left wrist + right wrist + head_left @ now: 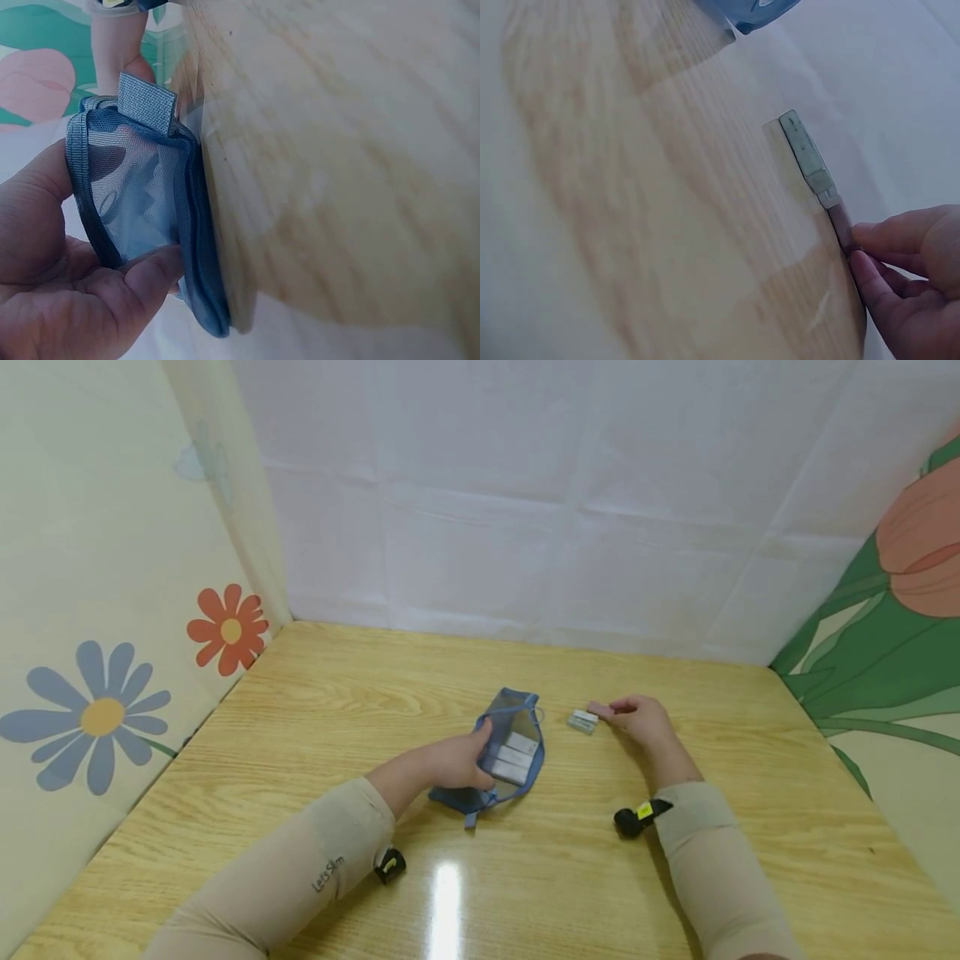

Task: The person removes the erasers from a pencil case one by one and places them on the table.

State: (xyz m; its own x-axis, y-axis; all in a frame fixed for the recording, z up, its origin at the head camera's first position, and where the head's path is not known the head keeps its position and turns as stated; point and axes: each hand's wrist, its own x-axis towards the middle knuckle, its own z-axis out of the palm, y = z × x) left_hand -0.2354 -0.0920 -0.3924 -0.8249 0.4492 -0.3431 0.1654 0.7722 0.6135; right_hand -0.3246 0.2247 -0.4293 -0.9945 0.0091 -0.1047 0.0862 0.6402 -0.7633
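My left hand grips the side of a blue mesh zip pouch, holding its mouth open above the wooden table. Inside lie several small white blocks, their kind too small to tell. The left wrist view shows the thumb and fingers on the pouch's mesh wall. To the right of the pouch, my right hand pinches one end of a small pinkish block between thumb and fingertips. The block's other end lies against a small green-and-white block on the table.
The wooden table meets a white cloth backdrop behind and flower-printed panels on both sides. Black wrist cameras, one by the right sleeve and one by the left, sit under the forearms.
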